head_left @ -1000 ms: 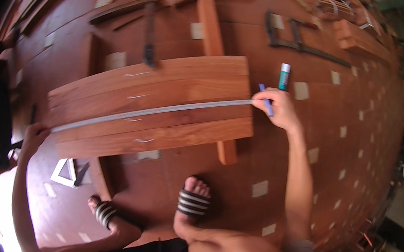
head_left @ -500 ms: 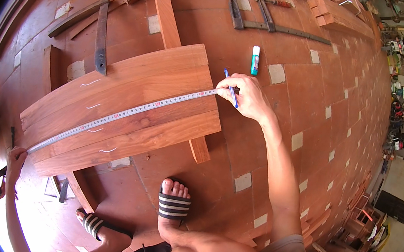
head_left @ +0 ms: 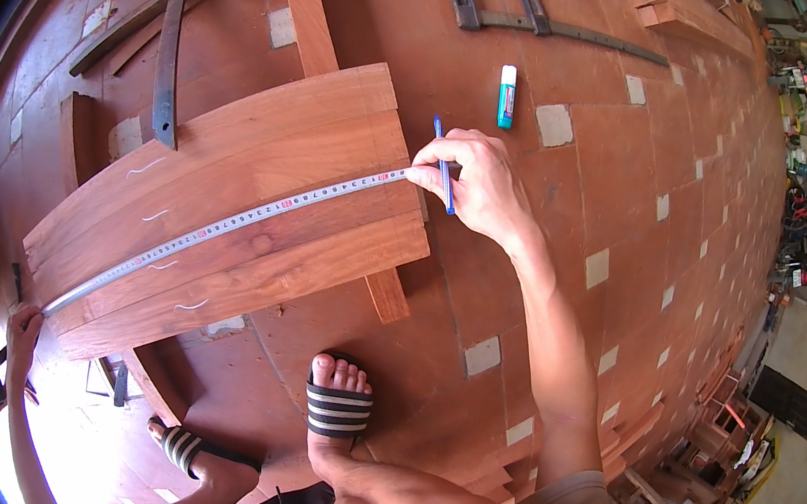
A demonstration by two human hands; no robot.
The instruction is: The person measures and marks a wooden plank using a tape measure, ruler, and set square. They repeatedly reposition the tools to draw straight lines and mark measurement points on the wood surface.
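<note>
A wide curved panel of reddish wooden boards (head_left: 258, 204) lies on the tiled floor, resting on a wooden beam (head_left: 304, 8). A steel tape measure (head_left: 225, 225) is stretched across it from lower left to upper right. My right hand (head_left: 477, 186) pinches the tape's right end at the panel's right edge and also holds a blue pen (head_left: 443, 161) upright between its fingers. My left hand (head_left: 23, 331) grips the tape's other end at the panel's lower left corner. White chalk marks show on the boards.
A white and teal tube (head_left: 506, 95) lies on the floor beyond my right hand. Long metal clamps (head_left: 552, 24) lie at the top, a dark metal bar (head_left: 166, 72) on the panel's far left. My sandalled feet (head_left: 337, 405) stand by the near edge. Stacked timber and stools sit at right.
My head has moved closer, so the panel fills more of the view and sits more tilted. Both hands still hold the tape stretched across the boards; the pen stays in my right hand.
</note>
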